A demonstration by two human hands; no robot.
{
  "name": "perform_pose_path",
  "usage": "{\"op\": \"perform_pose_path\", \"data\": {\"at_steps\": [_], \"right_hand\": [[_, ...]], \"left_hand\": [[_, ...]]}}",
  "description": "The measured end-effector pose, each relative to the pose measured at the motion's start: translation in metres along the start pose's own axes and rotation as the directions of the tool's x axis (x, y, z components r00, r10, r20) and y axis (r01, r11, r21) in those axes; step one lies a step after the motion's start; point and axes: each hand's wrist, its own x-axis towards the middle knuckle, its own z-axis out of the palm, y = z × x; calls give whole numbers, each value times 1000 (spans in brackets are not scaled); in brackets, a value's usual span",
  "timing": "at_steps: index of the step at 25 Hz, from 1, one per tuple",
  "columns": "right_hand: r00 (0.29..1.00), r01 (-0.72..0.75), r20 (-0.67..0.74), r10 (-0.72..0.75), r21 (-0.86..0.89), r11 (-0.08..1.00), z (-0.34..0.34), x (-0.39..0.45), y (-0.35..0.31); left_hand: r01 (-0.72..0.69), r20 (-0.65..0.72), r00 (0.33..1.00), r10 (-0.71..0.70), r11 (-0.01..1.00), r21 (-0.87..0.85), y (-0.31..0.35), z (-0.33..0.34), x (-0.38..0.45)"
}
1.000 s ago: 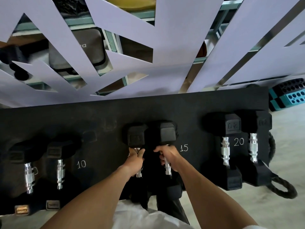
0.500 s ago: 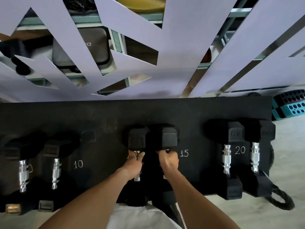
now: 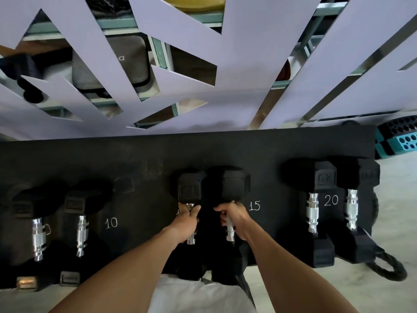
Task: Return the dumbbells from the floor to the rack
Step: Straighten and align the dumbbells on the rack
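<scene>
while both my hands are wrapped around chrome handles, the middle pair of dumbbells sits at the rack's (image 3: 158, 152) centre, by the chalked 15. my left hand (image 3: 187, 222) is closed on the left dumbbell (image 3: 188, 188), my right hand (image 3: 234, 219) on the right dumbbell (image 3: 234, 185); their far heads lie side by side at twelve o'clock from my knuckles. whether their full weight is already on the rack, i cannot tell.

these should be heavy and rigid, with dense rubber-looking hex heads that won't roll. the knurled metal handle is the place to hold, at its middle, so neither end dips. i'd judge letting go early risks a thud or pinched fingers.

the rack carries three marked spots. at nine o'clock the 10 pair (image 3: 58, 222) lies in place; at three o'clock the 20 pair (image 3: 331, 213) lies in place, with a black rope loop (image 3: 390, 267) beyond it at four o'clock.
</scene>
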Motion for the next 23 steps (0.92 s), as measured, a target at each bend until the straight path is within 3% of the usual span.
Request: {"op": "perform_pose_path", "data": {"at_steps": [2, 4, 6, 10, 13, 16, 20, 23], "right_hand": [[976, 78, -202, -84, -39, 996, 8, -2, 7], [852, 139, -476, -218, -194, 971, 23, -3, 22], [786, 116, -563, -254, -269, 956, 33, -4, 27], [884, -58, -466, -36, -186, 981, 19, 6, 10], [960, -12, -281, 0, -42, 999, 12, 1, 5], [993, 7, -116, -13, -50, 999, 7, -1, 3], [997, 40, -69, -43, -46, 998, 5, 5, 5], [990, 63, -126, -69, -47, 997, 8, 7, 14]], "left_hand": [[2, 18, 1000, -1, 1000, -19, 1, -1, -3], [1, 13, 1000, -1, 1000, -26, 3, 0, -4], [-13, -5, 1000, 13, 1000, -2, 3, 0, -2], [-4, 5, 1000, 4, 1000, -1, 2, -1, 0], [7, 10, 1000, -8, 1000, 20, 2, -2, 0], [10, 17, 1000, -11, 1000, 22, 2, -1, -1], [-11, 7, 1000, 10, 999, 35, -1, -1, 3], [-9, 18, 1000, 9, 1000, 16, -3, -1, 3]]}}
